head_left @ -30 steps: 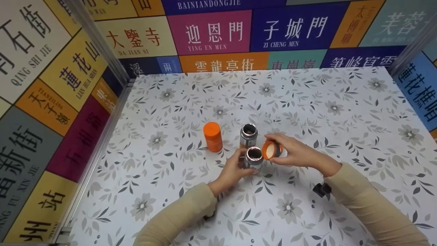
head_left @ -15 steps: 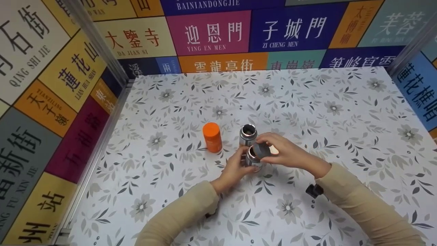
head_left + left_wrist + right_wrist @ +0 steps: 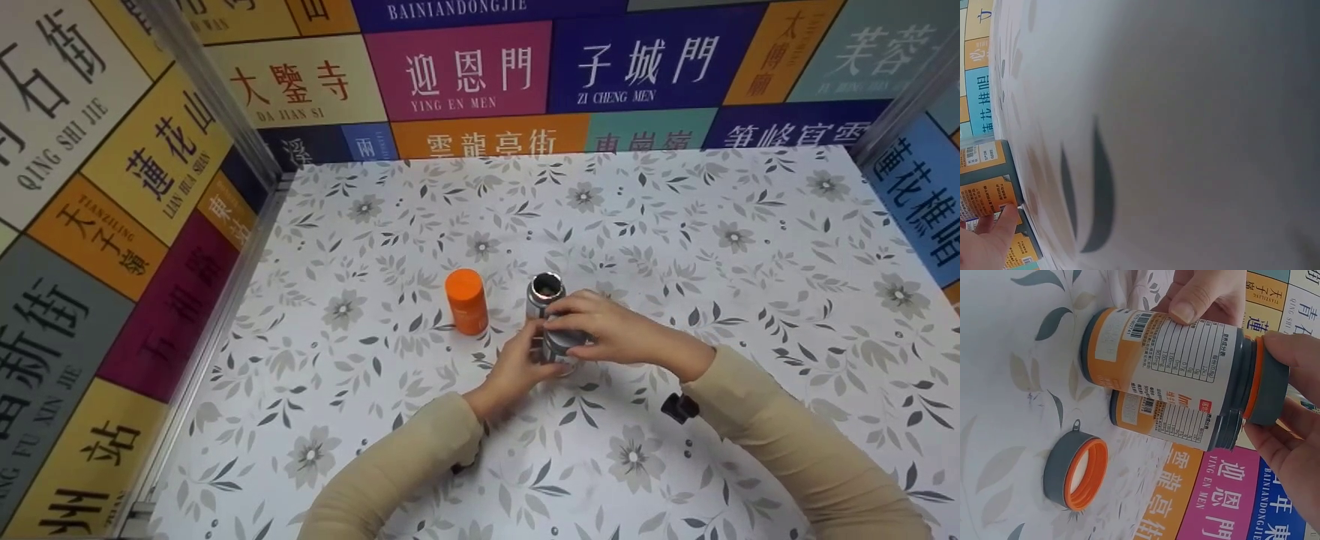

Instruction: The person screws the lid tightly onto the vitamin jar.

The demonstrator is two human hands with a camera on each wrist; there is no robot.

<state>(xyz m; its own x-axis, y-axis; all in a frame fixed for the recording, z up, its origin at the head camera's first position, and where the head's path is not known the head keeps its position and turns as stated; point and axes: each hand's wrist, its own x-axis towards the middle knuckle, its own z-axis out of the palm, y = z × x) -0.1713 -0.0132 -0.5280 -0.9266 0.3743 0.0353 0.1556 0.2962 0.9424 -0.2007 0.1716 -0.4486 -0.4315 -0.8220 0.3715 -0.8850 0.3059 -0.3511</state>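
Moved: round grey lid with orange rim (image 3: pixel 1270 382), from beside to atop the mouth of the orange-and-white-labelled grey cylindrical jar (image 3: pixel 1168 363). Both probably light, stiff, smooth; best held by lid edge and jar waist. Position: on the counter (image 3: pixel 660 225), between left hand (image 3: pixel 517 367), gripping the jar's side, and right hand (image 3: pixel 619 330), pinching the lid.

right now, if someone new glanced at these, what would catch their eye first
The bright orange cylinder, standing on the floral table, would probably win. The colourful lettered wall behind competes with it. Next, right of the cylinder in the head view, comes the left hand holding a bottle while the right hand grips the orange-rimmed grey cap at its mouth.
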